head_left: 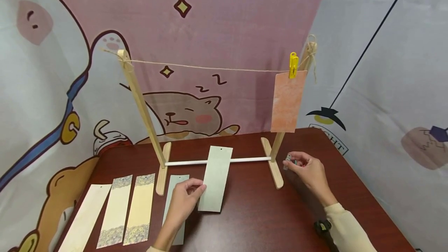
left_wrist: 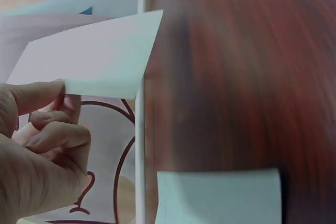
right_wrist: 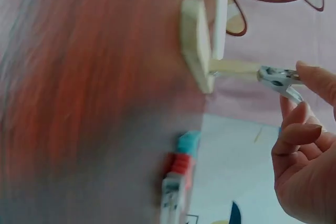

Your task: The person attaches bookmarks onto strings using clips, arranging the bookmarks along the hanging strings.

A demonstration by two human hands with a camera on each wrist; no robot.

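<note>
My left hand (head_left: pixel 185 199) pinches a pale green paper strip (head_left: pixel 217 178) by its left edge, between thumb and fingers. The strip has a small hole near its top and overlaps the white rod in the head view. In the left wrist view, the thumb lies along the edge of the strip (left_wrist: pixel 94 56). My right hand (head_left: pixel 309 170) pinches a grey clothespin (right_wrist: pixel 281 80) by one end, right of the stand's foot. An orange paper strip (head_left: pixel 287 102) hangs from the string (head_left: pixel 210 68) under a yellow clothespin (head_left: pixel 293 65).
Wooden posts (head_left: pixel 141 108) carry the string; a white rod (head_left: pixel 185 163) joins their feet. Cream and patterned strips (head_left: pixel 140 209) lie at left, with another pale green strip (head_left: pixel 179 236) partly behind my left hand. Teal, red and grey clothespins (right_wrist: pixel 179 169) sit on the table's right.
</note>
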